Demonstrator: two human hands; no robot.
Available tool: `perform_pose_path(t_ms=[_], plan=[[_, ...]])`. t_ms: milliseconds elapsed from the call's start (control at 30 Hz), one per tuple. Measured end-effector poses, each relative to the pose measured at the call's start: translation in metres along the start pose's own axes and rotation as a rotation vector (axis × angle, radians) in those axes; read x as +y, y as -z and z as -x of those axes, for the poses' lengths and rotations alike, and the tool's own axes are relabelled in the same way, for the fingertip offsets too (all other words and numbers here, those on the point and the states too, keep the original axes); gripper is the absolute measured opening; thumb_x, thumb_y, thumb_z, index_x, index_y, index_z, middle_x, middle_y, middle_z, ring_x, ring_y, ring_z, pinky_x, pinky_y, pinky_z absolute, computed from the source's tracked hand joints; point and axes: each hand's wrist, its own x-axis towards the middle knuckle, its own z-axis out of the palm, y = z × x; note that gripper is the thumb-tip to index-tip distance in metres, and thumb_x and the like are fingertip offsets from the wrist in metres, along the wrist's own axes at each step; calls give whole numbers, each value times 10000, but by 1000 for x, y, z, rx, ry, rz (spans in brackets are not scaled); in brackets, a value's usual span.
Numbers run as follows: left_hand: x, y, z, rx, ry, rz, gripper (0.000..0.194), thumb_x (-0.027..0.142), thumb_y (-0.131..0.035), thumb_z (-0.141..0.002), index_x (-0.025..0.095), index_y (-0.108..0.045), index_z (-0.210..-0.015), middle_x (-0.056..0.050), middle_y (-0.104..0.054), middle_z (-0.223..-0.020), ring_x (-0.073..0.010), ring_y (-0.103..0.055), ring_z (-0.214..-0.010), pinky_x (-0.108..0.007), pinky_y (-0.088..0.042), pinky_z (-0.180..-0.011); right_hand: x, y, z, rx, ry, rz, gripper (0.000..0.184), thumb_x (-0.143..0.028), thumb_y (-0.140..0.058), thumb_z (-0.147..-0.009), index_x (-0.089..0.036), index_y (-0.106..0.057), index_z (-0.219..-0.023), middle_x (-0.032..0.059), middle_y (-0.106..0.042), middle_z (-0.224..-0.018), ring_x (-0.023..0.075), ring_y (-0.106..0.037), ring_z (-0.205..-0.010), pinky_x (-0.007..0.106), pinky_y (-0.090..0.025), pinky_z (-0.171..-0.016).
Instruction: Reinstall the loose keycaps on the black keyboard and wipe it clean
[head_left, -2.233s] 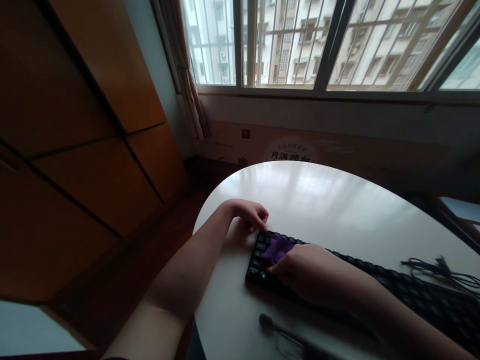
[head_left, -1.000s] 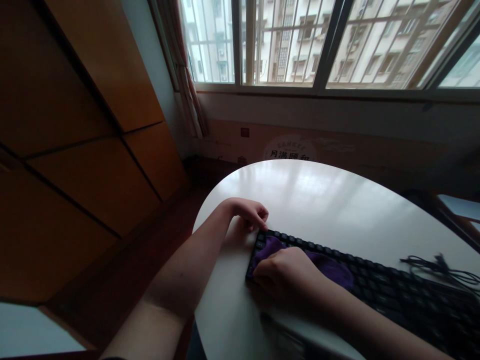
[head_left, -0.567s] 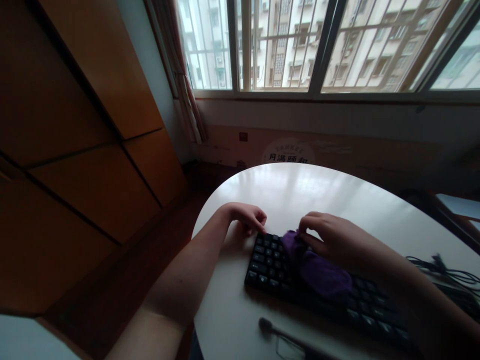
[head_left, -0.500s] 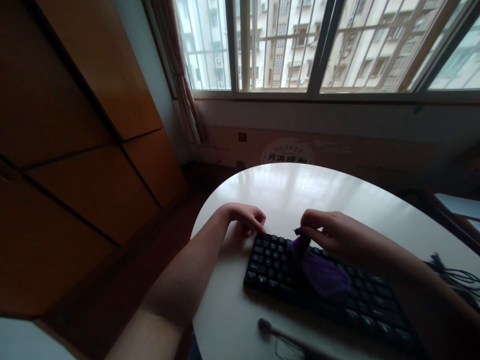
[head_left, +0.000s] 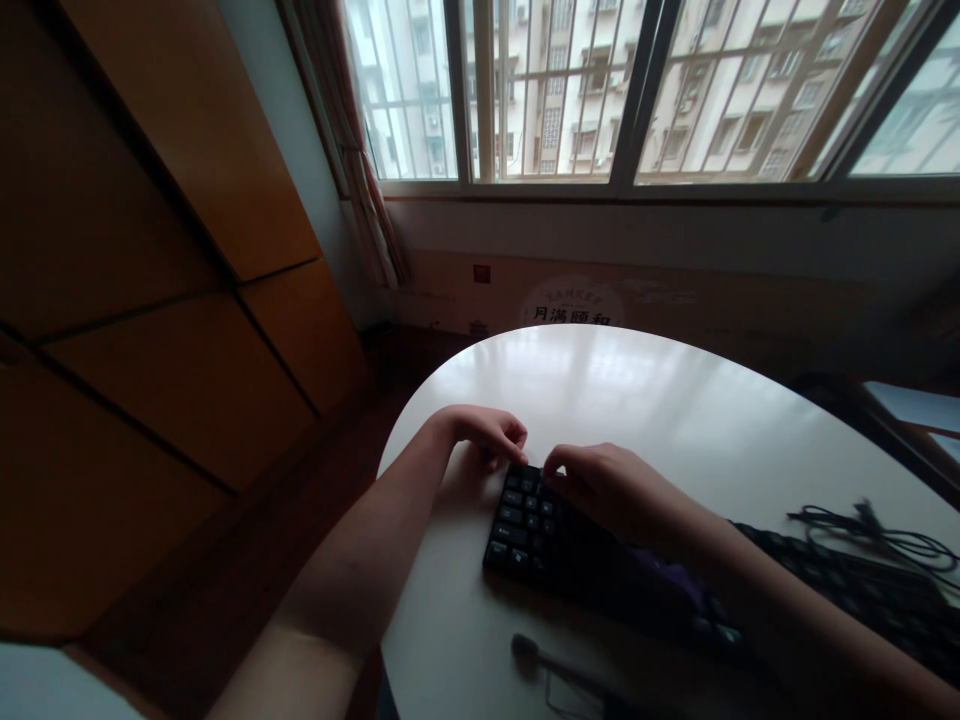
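A black keyboard point(head_left: 517, 540) lies slantwise on the white table, its left end showing and its middle covered by my right arm. At the far left corner my left hand point(head_left: 495, 435) is closed, fingers curled, with the thumb against the keyboard's edge. My right hand point(head_left: 592, 480) is over the keys close to that corner, thumb and fingers pinched together. A purple cloth point(head_left: 671, 575) runs from beneath the right hand and forearm across the keys; its pinched end is hidden by the fingers.
Coiled black cable point(head_left: 885, 530) lies at the table's right side. A thin dark stick-like object with a rounded head point(head_left: 525, 650) is at the near edge. The round white table point(head_left: 600, 380) ends before the wall under the window. A wooden cabinet point(head_left: 277, 330) stands left.
My right hand has moved left and lower over the keys, from holding the cloth raised to beside my left hand. The left hand stays at the keyboard's corner.
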Motion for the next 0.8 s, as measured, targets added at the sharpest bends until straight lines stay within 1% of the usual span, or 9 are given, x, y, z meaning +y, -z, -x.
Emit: perform_pose_path(t_ms=[67, 167, 233, 333, 433, 567, 667, 800], plan=[[-1, 1, -1, -5, 2, -2, 566, 584, -900, -567, 199, -539, -770, 41, -616, -575, -147, -617, -538, -236, -447, -506, -1, -11, -3, -18, 49, 37, 150, -255, -592, -930, -241, -683, -1049, 31, -726, -881, 179, -645, -761, 273, -415, -667], [-2, 1, -2, -9, 12, -1, 564, 577, -902, -565, 202, -537, -774, 31, -628, -570, -158, -621, -539, -244, -456, -505, -1, -18, -3, -59, 85, 87, 178, -245, -667, -870, -234, -689, -1046, 50, -733, -964, 216, -670, -852, 293, -430, -704], [-1, 1, -1, -9, 10, 2, 559, 567, -907, -562, 202, -536, -766, 31, -626, -572, -159, -623, -540, -241, -451, -503, -1, -20, -3, -72, 114, 91, 127, -232, -644, -888, -234, -708, -997, 42, -734, -951, 207, -674, -845, 289, -432, -706], [0, 0, 0, -5, 5, 4, 555, 554, -915, -555, 201, -537, -758, 40, -616, -578, -154, -623, -540, -233, -439, -498, 2, -24, -3, -50, 161, 73, 146, -212, -605, -920, -252, -730, -985, 26, -741, -944, 186, -681, -824, 280, -433, -719], [0, 0, 0, 4, 10, 0, 560, 561, -911, -554, 203, -536, -763, 41, -614, -572, -158, -624, -539, -234, -436, -493, 5, -31, -3, 32, 166, 52, 162, -209, -599, -923, -260, -718, -1020, 20, -751, -962, 183, -689, -824, 277, -432, -726], [-1, 1, -1, 6, 6, -1, 558, 573, -903, -566, 201, -537, -764, 37, -617, -562, -157, -624, -534, -234, -445, -498, 7, -39, -3, 140, 107, 33, 155, -215, -592, -927, -240, -672, -1057, 16, -747, -928, 170, -674, -766, 264, -414, -684], [-2, 1, 0, 0, -1, -6, 560, 590, -896, -570, 201, -546, -771, 35, -620, -566, -152, -622, -533, -227, -440, -493, 5, -40, -4, 117, 99, 78, 114, -231, -579, -942, -224, -674, -1003, 19, -743, -898, 163, -658, -740, 262, -379, -653], [1, 1, 2, 12, 15, -28, 572, 615, -882, -569, 204, -543, -780, 34, -620, -553, -156, -613, -528, -229, -438, -488, 0, -37, -5, 51, 128, 158, 165, -239, -540, -963, -202, -690, -905, 34, -743, -874, 161, -653, -717, 275, -339, -631]])
